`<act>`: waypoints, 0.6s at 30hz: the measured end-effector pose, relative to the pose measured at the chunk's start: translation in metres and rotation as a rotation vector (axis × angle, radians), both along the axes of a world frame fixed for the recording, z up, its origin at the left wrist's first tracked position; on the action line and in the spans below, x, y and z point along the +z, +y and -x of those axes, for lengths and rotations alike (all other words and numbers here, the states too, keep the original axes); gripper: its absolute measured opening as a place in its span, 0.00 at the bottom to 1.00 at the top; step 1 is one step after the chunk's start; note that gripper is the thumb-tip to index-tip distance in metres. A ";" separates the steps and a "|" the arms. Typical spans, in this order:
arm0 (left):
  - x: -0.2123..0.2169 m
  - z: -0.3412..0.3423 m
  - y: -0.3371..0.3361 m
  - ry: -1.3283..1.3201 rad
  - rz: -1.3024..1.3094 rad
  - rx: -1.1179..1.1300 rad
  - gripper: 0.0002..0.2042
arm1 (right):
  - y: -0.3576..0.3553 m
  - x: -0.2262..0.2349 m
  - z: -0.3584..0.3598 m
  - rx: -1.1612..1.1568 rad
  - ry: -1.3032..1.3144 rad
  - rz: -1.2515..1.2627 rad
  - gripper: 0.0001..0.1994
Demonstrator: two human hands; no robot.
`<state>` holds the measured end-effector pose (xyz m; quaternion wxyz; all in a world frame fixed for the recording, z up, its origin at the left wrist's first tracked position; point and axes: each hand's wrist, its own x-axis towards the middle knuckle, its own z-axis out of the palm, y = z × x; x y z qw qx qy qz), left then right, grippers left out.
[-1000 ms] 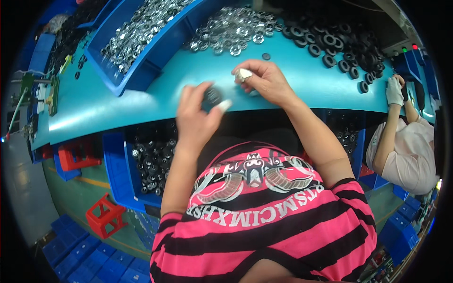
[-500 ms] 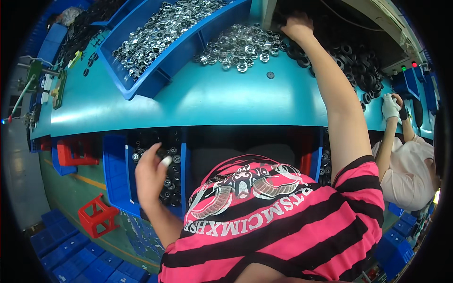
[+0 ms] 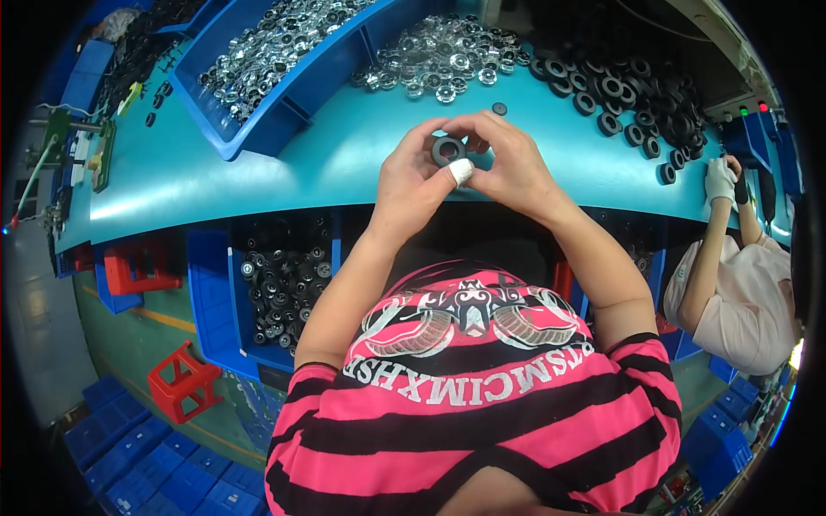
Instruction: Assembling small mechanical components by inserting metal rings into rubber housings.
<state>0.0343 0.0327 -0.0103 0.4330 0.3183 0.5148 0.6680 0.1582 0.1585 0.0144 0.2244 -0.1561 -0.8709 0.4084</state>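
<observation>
Both hands meet above the near edge of the turquoise table. A small black rubber ring, like a toy tire (image 3: 442,152), is held upright between them with its opening showing. My left hand (image 3: 411,179) has its fingers curled around the tire's left side, and its white-wrapped thumb lies against the lower rim. From the other side my right hand (image 3: 516,168) bends its fingers over the top of the tire, its thumb close to the left thumb. Whether anything else is inside the grip is hidden by the fingers.
A blue bin (image 3: 258,142) of clear, shiny wheel hubs stands at back left, with a loose hub pile (image 3: 460,64) beside it. Black tires (image 3: 613,88) are heaped at back right. A lower blue bin (image 3: 243,301) contains finished-looking wheels. A co-worker's gloved hand (image 3: 719,182) is at right.
My right hand has come back from the black tire heap to the table's near edge. My left hand has risen from above the lower bin to meet it, and a tire now shows between them.
</observation>
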 end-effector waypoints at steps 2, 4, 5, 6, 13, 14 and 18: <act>-0.002 -0.001 -0.002 -0.028 0.005 0.032 0.27 | -0.003 -0.005 0.002 0.007 0.000 0.097 0.25; -0.011 0.000 -0.007 -0.055 0.004 0.066 0.26 | 0.004 -0.013 0.001 0.099 0.055 0.192 0.24; -0.015 0.002 -0.009 -0.068 0.002 0.088 0.26 | 0.014 -0.016 0.002 0.149 0.083 0.240 0.24; -0.016 0.004 -0.012 -0.049 0.013 0.095 0.26 | 0.030 -0.015 0.002 0.130 0.052 0.118 0.21; -0.013 0.002 -0.023 0.023 0.015 0.129 0.26 | 0.100 -0.043 0.019 -0.307 -0.153 -0.439 0.17; -0.013 0.003 -0.023 0.029 0.016 0.137 0.26 | 0.100 -0.047 0.022 -0.303 -0.161 -0.484 0.17; -0.011 0.004 -0.027 0.121 0.059 0.140 0.25 | 0.099 -0.052 0.023 -0.290 -0.185 -0.496 0.14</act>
